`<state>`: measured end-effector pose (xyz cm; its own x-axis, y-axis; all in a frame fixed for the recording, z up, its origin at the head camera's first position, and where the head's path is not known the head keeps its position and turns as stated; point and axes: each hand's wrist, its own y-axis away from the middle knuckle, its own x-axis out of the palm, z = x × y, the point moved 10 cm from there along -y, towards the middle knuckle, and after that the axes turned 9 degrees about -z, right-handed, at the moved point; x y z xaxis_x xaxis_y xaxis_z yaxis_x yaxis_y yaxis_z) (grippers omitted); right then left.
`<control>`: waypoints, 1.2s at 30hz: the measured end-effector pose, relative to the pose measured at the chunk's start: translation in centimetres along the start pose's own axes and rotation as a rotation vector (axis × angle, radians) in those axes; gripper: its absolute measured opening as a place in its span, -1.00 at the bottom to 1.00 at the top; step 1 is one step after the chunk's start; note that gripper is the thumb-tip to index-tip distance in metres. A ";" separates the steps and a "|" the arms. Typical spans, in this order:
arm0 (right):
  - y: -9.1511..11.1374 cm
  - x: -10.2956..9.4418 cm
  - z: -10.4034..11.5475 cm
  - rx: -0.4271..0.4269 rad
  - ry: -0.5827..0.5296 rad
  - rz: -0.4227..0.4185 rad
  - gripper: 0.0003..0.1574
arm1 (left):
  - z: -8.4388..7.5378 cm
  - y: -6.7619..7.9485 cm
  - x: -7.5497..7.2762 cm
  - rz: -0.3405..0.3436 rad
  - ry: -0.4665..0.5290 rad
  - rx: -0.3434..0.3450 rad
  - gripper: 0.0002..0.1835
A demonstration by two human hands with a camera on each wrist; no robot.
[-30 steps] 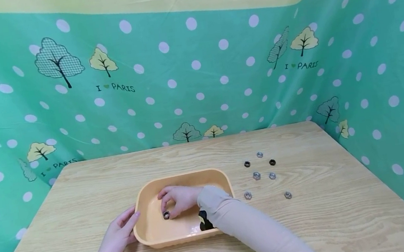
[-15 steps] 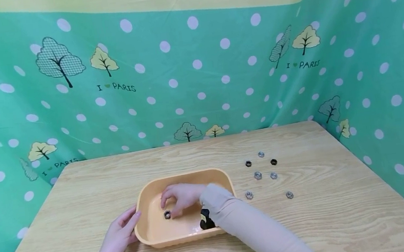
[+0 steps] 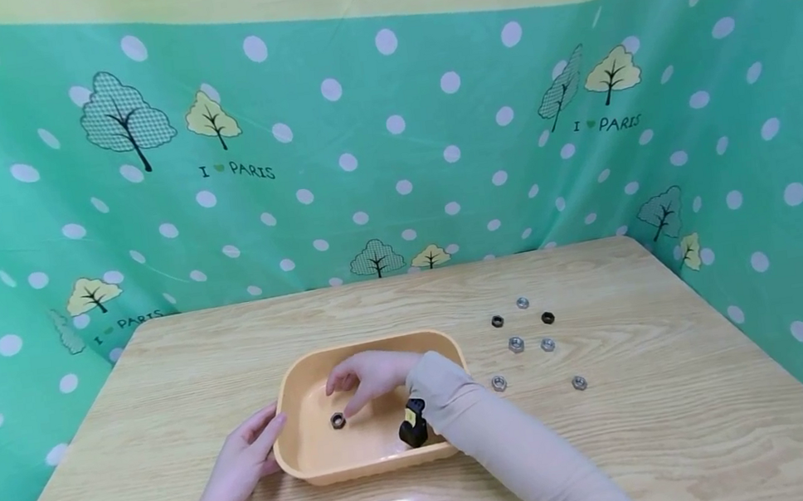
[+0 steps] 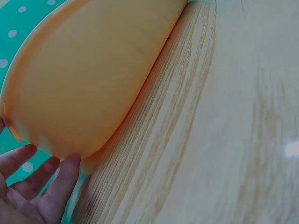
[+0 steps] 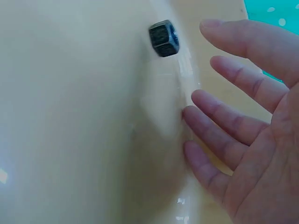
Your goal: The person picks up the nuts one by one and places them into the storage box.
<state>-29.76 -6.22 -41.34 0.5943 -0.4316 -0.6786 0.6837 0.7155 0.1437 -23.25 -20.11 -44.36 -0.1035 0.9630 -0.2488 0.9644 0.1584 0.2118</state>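
Note:
An orange plastic basin (image 3: 390, 464) sits on the table, and my left hand (image 3: 246, 455) holds its left end. The thumb lies at the rim there, and the fingers (image 4: 65, 182) rest against the outer wall in the left wrist view. A dark hex nut (image 3: 338, 420) lies on the basin's floor toward the left; in the right wrist view this nut (image 5: 163, 39) stands apart from the fingertips. My right hand (image 3: 375, 372) hovers inside the basin just beside it, fingers loosely spread and holding nothing.
Right of the basin several more hex nuts are scattered on the wood-grain table (image 3: 657, 436): silver ones such as a larger nut (image 3: 516, 344), and dark ones such as the rear nut (image 3: 497, 321). A green dotted curtain (image 3: 398, 159) hangs behind and at the right.
The right hand has let go of the dark nut and drawn slightly back to the right, leaving it on the basin's floor. The left hand stays at the rim.

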 end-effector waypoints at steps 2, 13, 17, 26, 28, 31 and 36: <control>0.0 -0.1 0.1 0.002 0.003 0.006 -0.52 | 0.0 0.0 0.0 -0.003 0.008 0.001 -0.38; 1.1 -1.3 0.3 0.023 0.030 0.052 -0.55 | 0.3 0.1 0.1 0.006 0.006 0.004 -0.40; 1.5 -2.5 0.2 0.047 0.069 0.056 -0.54 | 0.2 0.1 0.1 0.002 0.010 0.006 -0.40; 2.7 -4.6 0.5 0.090 0.158 0.073 -0.49 | 0.1 0.1 0.0 -0.001 0.014 -0.002 -0.40; 3.1 -5.0 0.5 0.097 0.181 0.076 -0.44 | 0.1 0.2 0.0 -0.005 0.018 -0.005 -0.40; 3.8 -5.6 0.6 0.109 0.224 0.082 -0.40 | 0.2 0.2 -0.1 -0.009 0.026 -0.006 -0.40; 5.7 -6.6 0.7 0.102 0.245 0.077 -0.42 | 0.1 0.0 0.0 -0.017 0.021 0.002 -0.40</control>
<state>-29.53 0.34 -35.54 0.5346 -0.2239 -0.8149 0.6872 0.6764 0.2650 -23.25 -20.17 -44.45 -0.1245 0.9646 -0.2325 0.9631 0.1739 0.2055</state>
